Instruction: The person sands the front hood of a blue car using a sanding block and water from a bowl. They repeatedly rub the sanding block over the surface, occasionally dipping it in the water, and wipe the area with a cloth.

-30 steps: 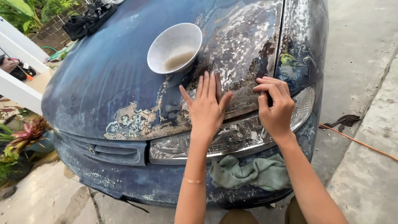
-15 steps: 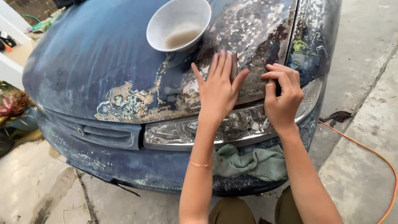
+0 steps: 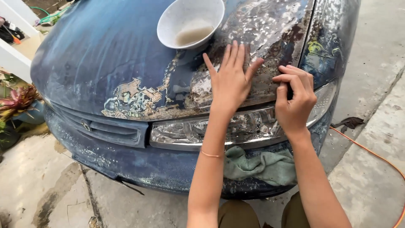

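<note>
At centre frame, the left hand [image 3: 230,82] lies flat, fingers spread, on the peeling blue car hood [image 3: 105,63]. Just right of it, the right hand [image 3: 295,101] curls its fingers against the hood's edge; whether it grips anything is hidden. A white bowl [image 3: 190,21] sits above.

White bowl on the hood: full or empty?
Partly filled: the white bowl sits upright on the hood, murky liquid pooled low inside, walls bare.

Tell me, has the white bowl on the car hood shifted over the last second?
No. The white bowl sits at the same spot on the hood, just above the peeling paint patch; only the camera moved.
</note>
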